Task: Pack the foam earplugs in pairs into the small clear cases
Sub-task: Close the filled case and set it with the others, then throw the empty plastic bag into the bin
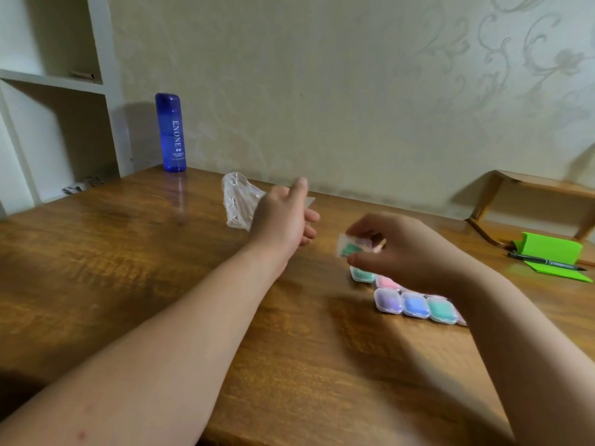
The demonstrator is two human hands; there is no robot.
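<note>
The right hand (396, 252) hung above the bench (128, 268), right of centre. It pinched a small clear case (352, 247) between thumb and fingertips. The case was tilted, and something green showed through its glossy wall, too blurred to count as one earplug or two.

Just beneath that hand the filled cases (415, 304) lay flat on the bench. They were rounded, translucent plastic boxes with soft colour inside. In the near row a purple, a blue and a teal one touched side by side. In the far row sat a teal and a pink one, the rest hidden by the wrist.

The left hand (283, 217) was stretched farther out and to the left, apart from the right hand. Its thumb was raised and its fingers were curled inward. A pale sliver showed beside the fingers, but the blur made it impossible to tell whether the hand held anything.

Just left of the left hand, and partly behind it, a crumpled clear plastic bag (238, 201) stood up from the bench, thin and wrinkled.

The bench was brown wood with a strong grain and a slight shine. A tall blue bottle (170, 133), smooth and cylindrical, stood upright at the far left against the patterned wall. At the far right a bright green angular stand (552, 251) rested with a dark pen (544, 262) lying across its base.
</note>
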